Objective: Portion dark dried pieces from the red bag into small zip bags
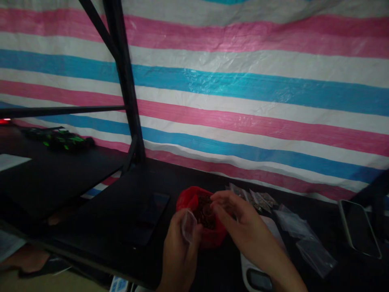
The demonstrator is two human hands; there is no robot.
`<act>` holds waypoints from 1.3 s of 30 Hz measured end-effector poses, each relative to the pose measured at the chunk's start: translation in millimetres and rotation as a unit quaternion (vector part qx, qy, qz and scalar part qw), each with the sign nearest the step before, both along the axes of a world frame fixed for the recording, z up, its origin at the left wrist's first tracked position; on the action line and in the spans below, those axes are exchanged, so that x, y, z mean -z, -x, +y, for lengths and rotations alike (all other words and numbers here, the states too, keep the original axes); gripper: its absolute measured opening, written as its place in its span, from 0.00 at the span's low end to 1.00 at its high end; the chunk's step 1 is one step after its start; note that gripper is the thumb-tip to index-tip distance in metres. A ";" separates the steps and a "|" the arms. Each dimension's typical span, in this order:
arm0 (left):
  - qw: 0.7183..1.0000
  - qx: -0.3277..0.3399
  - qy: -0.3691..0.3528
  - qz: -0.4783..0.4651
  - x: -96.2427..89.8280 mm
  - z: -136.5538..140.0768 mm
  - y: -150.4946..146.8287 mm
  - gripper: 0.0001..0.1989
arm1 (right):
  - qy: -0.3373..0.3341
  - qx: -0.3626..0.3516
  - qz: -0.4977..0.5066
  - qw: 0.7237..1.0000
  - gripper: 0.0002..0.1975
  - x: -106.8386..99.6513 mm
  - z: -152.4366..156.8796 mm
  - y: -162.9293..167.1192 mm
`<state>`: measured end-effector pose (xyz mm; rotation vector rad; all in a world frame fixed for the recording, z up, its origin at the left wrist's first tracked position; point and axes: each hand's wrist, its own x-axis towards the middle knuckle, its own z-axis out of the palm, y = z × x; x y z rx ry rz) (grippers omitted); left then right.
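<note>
A small clear bag (189, 225) is held in the left hand's (179, 245) grip at lower centre of the frame, beside the red bag (217, 238) of dark pieces (208, 223); whether anything is pinched by the right hand (240, 219) there cannot be told. Pieces could be spilled onto the tabletop (219, 267) if the clear bag's mouth sagged; the scale (246, 269), lower right, could be nudged by the forearm (276, 255).

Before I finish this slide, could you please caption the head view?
Left hand holding a clear bag, right hand over dark pieces in a red bag.
</note>
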<state>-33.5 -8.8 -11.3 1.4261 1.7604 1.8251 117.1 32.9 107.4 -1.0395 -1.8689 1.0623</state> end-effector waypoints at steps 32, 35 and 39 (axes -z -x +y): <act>0.951 -0.058 0.094 -0.290 -19.2 20.0 -1.8 0.40 | 0.009 0.021 -0.171 0.985 0.18 75.5 45.3 16.4; 0.945 -0.051 0.082 -0.312 -18.5 18.3 -0.1 0.40 | 0.005 0.027 -0.180 0.983 0.16 74.2 44.5 9.8; 0.949 -0.065 0.077 -0.298 -15.3 16.0 -0.8 0.36 | -0.007 0.043 -0.206 0.977 0.15 73.2 40.7 10.6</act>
